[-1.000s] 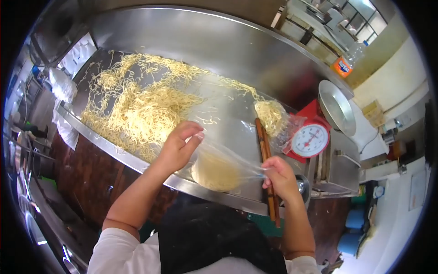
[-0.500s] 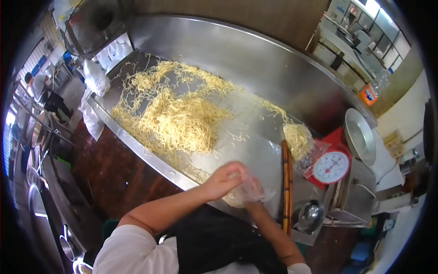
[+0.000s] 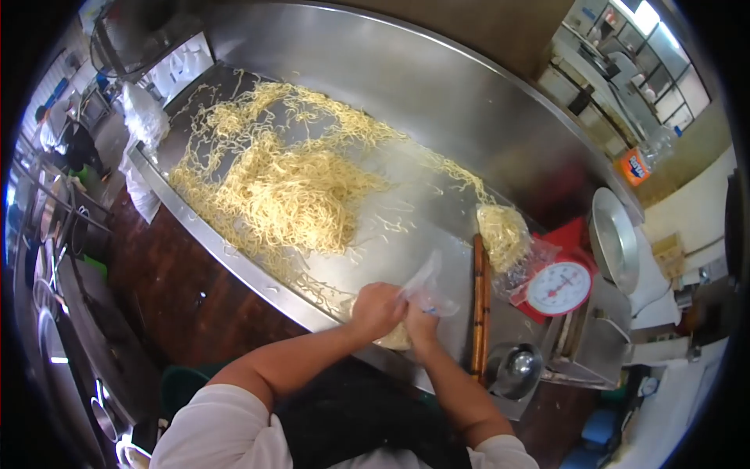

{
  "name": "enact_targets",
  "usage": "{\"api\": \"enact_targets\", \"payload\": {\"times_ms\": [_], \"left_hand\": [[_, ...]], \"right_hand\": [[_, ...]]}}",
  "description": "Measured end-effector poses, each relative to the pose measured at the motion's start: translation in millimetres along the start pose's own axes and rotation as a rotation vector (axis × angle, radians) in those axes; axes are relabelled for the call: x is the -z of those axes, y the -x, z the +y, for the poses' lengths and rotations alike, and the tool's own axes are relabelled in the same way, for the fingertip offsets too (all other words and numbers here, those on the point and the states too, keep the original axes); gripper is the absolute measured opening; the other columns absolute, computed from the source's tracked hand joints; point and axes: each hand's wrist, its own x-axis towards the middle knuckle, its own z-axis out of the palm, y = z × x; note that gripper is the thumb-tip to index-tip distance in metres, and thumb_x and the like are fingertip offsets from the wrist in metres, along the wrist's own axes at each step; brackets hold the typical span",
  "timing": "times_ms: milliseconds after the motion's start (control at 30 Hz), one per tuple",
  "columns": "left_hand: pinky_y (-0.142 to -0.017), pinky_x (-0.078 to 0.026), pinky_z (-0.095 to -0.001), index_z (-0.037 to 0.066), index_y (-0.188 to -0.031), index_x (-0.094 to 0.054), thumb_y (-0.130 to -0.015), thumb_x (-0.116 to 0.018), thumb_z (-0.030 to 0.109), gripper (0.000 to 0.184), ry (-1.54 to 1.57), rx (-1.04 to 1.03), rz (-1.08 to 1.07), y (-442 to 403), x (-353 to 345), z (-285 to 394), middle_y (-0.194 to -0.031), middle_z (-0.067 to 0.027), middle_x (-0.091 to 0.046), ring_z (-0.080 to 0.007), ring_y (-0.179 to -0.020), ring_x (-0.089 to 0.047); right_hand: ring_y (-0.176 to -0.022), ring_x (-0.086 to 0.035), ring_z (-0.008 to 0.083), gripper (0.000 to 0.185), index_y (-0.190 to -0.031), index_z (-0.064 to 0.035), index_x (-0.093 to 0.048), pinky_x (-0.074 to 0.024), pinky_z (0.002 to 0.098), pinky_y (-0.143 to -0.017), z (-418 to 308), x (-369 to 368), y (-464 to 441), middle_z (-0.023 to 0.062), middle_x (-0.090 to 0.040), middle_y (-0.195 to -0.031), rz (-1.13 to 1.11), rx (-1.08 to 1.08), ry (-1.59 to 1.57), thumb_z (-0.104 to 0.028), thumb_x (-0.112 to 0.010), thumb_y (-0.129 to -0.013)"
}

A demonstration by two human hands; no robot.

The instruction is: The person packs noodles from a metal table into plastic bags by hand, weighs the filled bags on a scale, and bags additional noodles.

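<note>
My left hand (image 3: 378, 311) and my right hand (image 3: 421, 322) are together near the table's front edge, both closed on the neck of a clear plastic bag (image 3: 428, 291). The bag's loose top sticks up beyond my fingers. Its pale, noodle-filled lower part shows below my hands, partly hidden by them. A large heap of yellow noodles (image 3: 293, 195) lies on the steel table (image 3: 422, 211), up and to the left of my hands. Two brown bamboo sticks (image 3: 480, 305) lie to the right of my right hand.
A bag of noodles (image 3: 501, 236) rests beside a red scale (image 3: 558, 288). A metal bowl (image 3: 516, 369) sits at the front right, a metal pan (image 3: 614, 241) behind the scale. An orange-labelled bottle (image 3: 634, 166) stands at the back right. Another person (image 3: 74, 147) is far left.
My hands were apart with the bag stretched between them; they have come together around its neck. The view has shifted, and the bag's loose top now stands up.
</note>
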Motion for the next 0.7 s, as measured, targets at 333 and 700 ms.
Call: {"api": "enact_targets", "payload": {"times_ms": [333,700], "left_hand": [[-0.103,-0.034,-0.0506,0.002,-0.129,-0.051,-0.083,-0.062,0.034,0.057,-0.012,-0.1,-0.237,-13.8,82.3,25.9,-0.147,-0.0201,-0.031,-0.0372,-0.13,-0.038],[-0.107,-0.023,-0.0609,0.009,-0.129,-0.053,-0.083,-0.058,0.027,0.05,-0.367,-0.244,0.001,4.7,16.7,1.6,-0.143,-0.0122,-0.04,-0.0376,-0.134,-0.033]], "right_hand": [[-0.065,-0.056,0.0196,0.017,-0.091,-0.0068,-0.059,-0.0467,0.0349,-0.066,-104.7,47.2,-20.5,0.0032,-0.056,-0.068,-0.24,-0.42,-1.308,-0.023,-0.055,-0.09],[-0.055,-0.047,0.0124,0.013,-0.086,-0.0095,-0.056,-0.0423,0.031,-0.056,-127.8,52.1,21.4,-0.0008,-0.049,-0.064,-0.207,-0.451,-0.784,-0.021,-0.058,-0.091]]}}
